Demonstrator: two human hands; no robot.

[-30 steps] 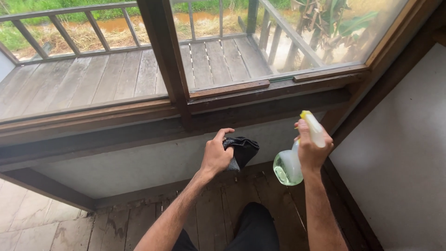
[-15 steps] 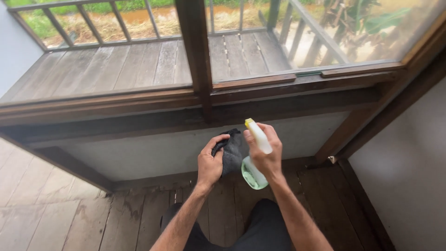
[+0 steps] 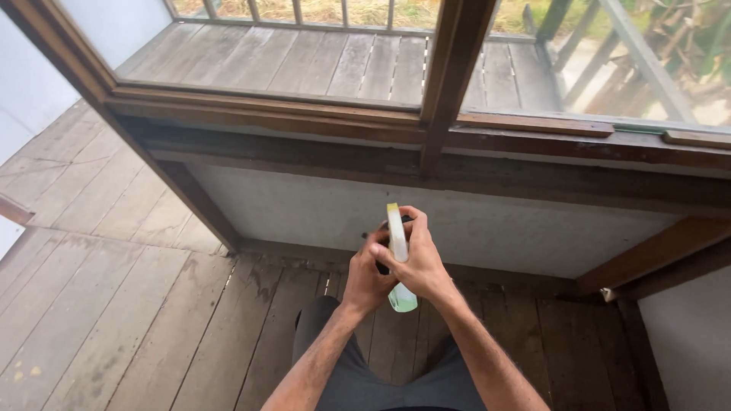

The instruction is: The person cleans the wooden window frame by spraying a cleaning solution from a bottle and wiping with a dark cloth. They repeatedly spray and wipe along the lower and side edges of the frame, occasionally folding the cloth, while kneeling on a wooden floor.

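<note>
- Right hand (image 3: 420, 262): clenched around the spray bottle (image 3: 398, 255), held upright in front of the body, yellow nozzle tip at the top, pale green base showing below the fist.
- Left hand (image 3: 365, 280): closed on a dark cloth (image 3: 380, 266), of which only a sliver shows between the two hands; the hands touch each other.
- Position: both hands sit near the middle of the view, above the person's dark-clad knee (image 3: 358, 365) and in front of the grey wall panel (image 3: 304, 213) under the window sill (image 3: 274, 122).
- Surroundings: worn wooden floor (image 3: 129, 304) to the left and near; window post (image 3: 449, 68) straight ahead; deck boards (image 3: 304, 61) beyond the glass, far.
- Handling judgement: with nozzle and cloth this close, a spray should go well if the nozzle faces squarely into the cloth, the bottle stays upright and the cloth is bunched thick enough to catch the liquid rather than letting it drip onto the knee.
- Risk judgement: which way the nozzle points cannot be told here.
- Change from the earlier frames: a second ago the hands are well apart, bottle at right, cloth plainly visible; half a second ago they are just beside each other; now they meet and the cloth is nearly hidden.
- View change: the camera has swung left and down, showing more floor at left.
</note>
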